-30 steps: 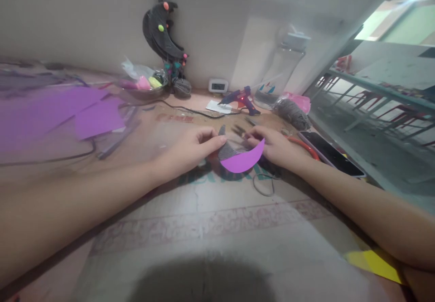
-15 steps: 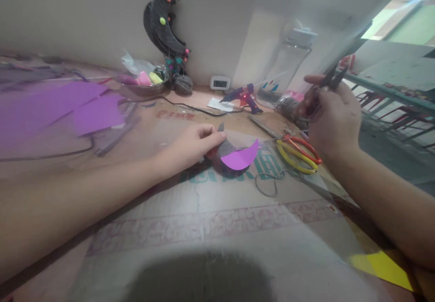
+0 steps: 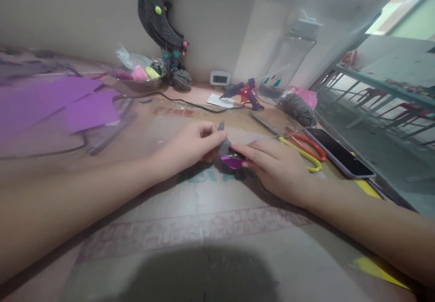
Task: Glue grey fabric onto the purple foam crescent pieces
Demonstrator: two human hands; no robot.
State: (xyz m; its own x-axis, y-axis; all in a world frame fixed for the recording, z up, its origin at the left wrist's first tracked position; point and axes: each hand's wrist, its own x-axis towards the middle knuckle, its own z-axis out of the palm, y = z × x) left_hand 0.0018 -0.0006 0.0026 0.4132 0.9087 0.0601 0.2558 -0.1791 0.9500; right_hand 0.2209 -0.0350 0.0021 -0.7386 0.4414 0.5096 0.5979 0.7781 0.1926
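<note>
Left hand [image 3: 203,144], centre of frame: grip pinched on grey-wrapped purple crescent [image 3: 224,148] near its upper tip. Crescent lies between the hands; long axis curves from that tip down and rightward. Right hand [image 3: 280,168] equally near, fingertips touching the lower right part; grip closure: cannot tell. Scissors [image 3: 307,144] just beyond, right of centre.

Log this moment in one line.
left hand: pinching yarn-wrapped purple crescent | right hand: fingers on crescent | scissors: lying beside right hand | glue gun: red light lit
</note>
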